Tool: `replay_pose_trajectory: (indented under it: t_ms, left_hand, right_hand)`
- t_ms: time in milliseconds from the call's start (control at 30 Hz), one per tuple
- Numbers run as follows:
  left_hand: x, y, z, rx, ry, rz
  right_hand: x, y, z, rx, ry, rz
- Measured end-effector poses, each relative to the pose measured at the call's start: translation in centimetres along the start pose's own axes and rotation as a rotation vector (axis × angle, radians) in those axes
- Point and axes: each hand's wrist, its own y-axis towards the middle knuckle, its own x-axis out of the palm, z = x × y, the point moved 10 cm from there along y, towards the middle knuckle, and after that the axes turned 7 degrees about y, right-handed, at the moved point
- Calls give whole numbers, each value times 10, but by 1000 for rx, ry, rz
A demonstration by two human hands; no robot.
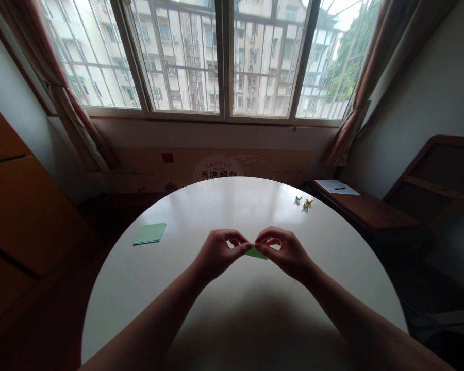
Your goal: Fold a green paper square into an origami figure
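Note:
A small folded piece of green paper (257, 252) is held over the middle of the white round table (232, 309). My left hand (225, 251) pinches its left edge between thumb and fingertips. From the other side my right hand (284, 251) pinches it too, so the fingertips of both hands nearly meet at its top edge. Part of the paper is hidden behind the thumbs. To the left lies a stack of square green paper (149, 234). Several tiny folded paper figures, green (305, 207) and orange (308, 203), stand near the table's far right edge.
Beyond the table at the right is a low wooden bench (371, 208) bearing a white sheet (336, 187) with a pen on it. A wooden cabinet (19, 206) stands at the left. Ahead are a barred window (189, 62) and tied curtains (67, 108).

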Motion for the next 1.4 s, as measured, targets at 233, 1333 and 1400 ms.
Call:
replay_pose_trajectory:
  t_ms: [233,1333,1400]
  left_hand:
    - [6,0,-1,-8,-34,-47]
    - [-11,5,-12,-127,-305,-10]
    - [-8,5,-12,-120,-284,-44]
  right_hand:
    - [12,-2,4,60,-8,-81]
    - [-4,2,2,47,62,-48]
    - [-6,3,4,54,90,-33]
